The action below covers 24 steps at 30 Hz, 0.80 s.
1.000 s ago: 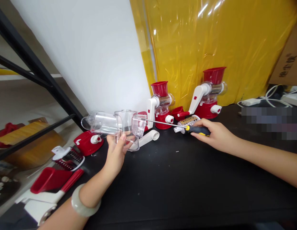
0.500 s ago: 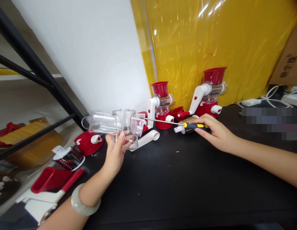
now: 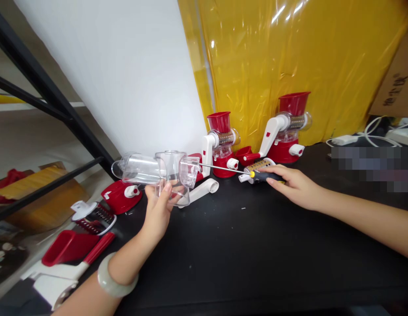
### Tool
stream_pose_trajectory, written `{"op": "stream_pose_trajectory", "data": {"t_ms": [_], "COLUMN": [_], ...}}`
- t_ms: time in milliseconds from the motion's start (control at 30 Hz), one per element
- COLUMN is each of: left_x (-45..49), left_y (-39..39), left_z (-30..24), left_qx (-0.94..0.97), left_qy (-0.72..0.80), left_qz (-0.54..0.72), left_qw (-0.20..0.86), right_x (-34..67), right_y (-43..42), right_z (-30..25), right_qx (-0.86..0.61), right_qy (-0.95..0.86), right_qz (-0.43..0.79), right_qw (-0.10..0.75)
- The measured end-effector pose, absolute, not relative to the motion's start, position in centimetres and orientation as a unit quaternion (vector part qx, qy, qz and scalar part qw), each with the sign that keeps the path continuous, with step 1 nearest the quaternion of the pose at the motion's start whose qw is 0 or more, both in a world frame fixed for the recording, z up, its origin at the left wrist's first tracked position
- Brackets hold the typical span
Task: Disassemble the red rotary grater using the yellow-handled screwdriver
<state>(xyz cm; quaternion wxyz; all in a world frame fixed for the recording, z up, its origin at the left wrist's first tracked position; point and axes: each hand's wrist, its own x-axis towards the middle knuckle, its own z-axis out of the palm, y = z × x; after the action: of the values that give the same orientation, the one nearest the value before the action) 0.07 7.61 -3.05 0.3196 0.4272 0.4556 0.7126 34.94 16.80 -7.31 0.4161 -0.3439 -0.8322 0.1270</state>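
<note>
Gripping the clear plastic housing, left hand sits under its body, thumb on the near side; housing is at 12 o'clock from that hand. Right hand is well apart at 3 o'clock, clamped on a screwdriver, shaft pointing to 9 o'clock. Tip is at the housing's short neck, 3 o'clock side; can't tell if it's seated. Grater drum is tight behind the screwdriver handle, 10 o'clock from right hand, so it crowds that grip. Shaft crosses in front of the nearer assembled grater, 2 o'clock from left hand. Second assembled grater stands at 12 o'clock from right hand. White crank arm lies between 2 and 3 o'clock from left hand, far end partly behind the housing. Loose red base and second drum are at 9 o'clock from left hand, red hopper at 8. Everything's on the black table except housing and screwdriver, both in hand.
</note>
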Motion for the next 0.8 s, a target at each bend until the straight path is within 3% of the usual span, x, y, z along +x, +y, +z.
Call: {"op": "stream_pose_trajectory", "data": {"t_ms": [367, 800], "left_x": [0.35, 0.18], "left_y": [7.16, 7.26], "left_z": [-3.57, -3.53], "left_qx": [0.459, 0.463], "left_qy": [0.460, 0.454], "left_qz": [0.689, 0.693], "left_qw": [0.320, 0.316], "right_x": [35.01, 35.38], "right_y": [17.12, 17.02], "right_z": [-7.45, -7.15], "right_qx": [-0.307, -0.335], "right_qy": [-0.843, -0.862], "right_qz": [0.045, -0.014], "right_qw": [0.440, 0.381]}}
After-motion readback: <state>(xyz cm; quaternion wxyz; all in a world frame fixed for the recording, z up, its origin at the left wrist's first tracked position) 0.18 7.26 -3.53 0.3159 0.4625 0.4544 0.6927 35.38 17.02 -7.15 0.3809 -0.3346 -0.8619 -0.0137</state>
